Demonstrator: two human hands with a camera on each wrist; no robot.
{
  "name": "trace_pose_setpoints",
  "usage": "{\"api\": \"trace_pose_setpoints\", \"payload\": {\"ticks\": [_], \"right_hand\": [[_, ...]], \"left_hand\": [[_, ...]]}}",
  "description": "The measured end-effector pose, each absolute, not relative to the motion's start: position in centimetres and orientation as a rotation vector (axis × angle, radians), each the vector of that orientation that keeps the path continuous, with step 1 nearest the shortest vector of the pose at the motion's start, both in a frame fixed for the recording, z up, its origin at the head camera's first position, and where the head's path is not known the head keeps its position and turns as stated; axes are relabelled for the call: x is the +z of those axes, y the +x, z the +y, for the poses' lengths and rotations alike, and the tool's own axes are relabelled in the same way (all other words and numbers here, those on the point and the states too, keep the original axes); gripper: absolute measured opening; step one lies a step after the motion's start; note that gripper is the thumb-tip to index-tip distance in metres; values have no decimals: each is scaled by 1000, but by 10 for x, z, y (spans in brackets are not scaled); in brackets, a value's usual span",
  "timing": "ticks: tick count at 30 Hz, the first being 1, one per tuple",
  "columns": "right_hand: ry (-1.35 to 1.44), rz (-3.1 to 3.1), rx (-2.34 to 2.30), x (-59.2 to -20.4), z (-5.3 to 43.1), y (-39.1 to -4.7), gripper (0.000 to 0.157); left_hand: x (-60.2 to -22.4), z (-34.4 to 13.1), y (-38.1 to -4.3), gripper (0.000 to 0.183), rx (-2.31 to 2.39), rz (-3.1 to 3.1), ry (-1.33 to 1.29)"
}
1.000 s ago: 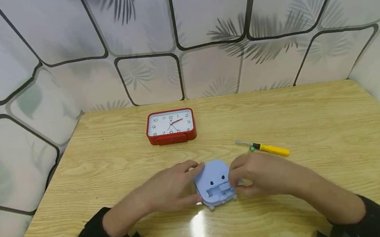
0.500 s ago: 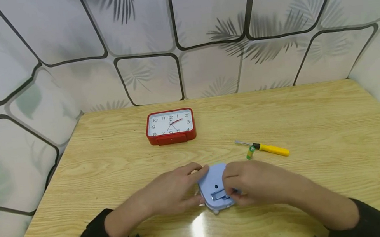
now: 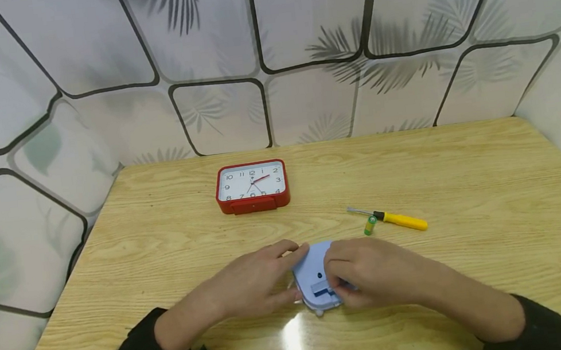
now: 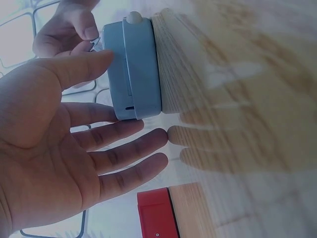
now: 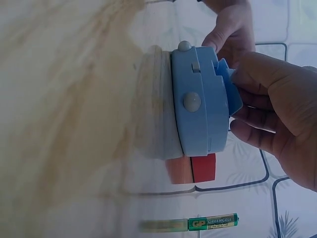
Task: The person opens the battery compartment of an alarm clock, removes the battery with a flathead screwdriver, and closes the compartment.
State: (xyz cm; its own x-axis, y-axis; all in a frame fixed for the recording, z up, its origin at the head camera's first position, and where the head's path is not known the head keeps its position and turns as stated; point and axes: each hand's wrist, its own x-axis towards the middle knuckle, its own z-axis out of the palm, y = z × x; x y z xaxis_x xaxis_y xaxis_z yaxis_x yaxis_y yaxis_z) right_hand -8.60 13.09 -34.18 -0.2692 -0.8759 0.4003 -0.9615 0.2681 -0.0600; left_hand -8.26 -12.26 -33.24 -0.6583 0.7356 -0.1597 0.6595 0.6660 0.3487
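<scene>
A light-blue alarm clock (image 3: 308,270) lies on its face on the table, showing its back, a black knob and the battery compartment. My left hand (image 3: 255,279) holds its left side between thumb and forefinger; the other fingers extend past the edge in the left wrist view. Over the compartment, my right hand (image 3: 374,271) pinches a small blue battery cover (image 5: 231,91), tilted up from the clock's back in the right wrist view. My right hand hides the right part of the compartment in the head view. Two round white feet (image 5: 192,101) show on the clock's side.
A red rectangular clock (image 3: 252,187) lies face up behind my left hand. A green battery (image 3: 370,225) stands upright beyond my right hand, beside a yellow-handled screwdriver (image 3: 404,221). The patterned wall (image 3: 311,105) borders the table's back edge.
My right hand has moved left over the battery compartment. The blue clock has shifted slightly right and toward me, my left hand with it. The green battery shows more fully.
</scene>
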Motion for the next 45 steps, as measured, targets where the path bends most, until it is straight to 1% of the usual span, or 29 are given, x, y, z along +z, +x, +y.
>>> {"api": "trace_pose_setpoints", "payload": {"ticks": [12,21,30,35,39,41,45], "right_hand": [[1682,-2264,396,-343,130,-86,22],[1708,-2446,464,-341,135,-84,9],[1758,-2520,471,-336,138,-87,1],[1779,-2560,488,-333,143,-89,6],[1689,-2612,497,-332,149,-93,6],[1633,-2631,475,-332,151,-95,12],[1552,-2689,457,-331,154,-98,31]], "left_hand": [[-333,-122,-83,72,379,2594,1120],[-334,-121,-84,74,375,2595,1121],[-334,-122,-84,76,374,2597,1127],[-334,-123,-84,76,375,2593,1109],[-334,-123,-84,76,372,2590,1104],[-334,-123,-84,77,374,2586,1104],[-333,-123,-85,80,368,2584,1106]]}}
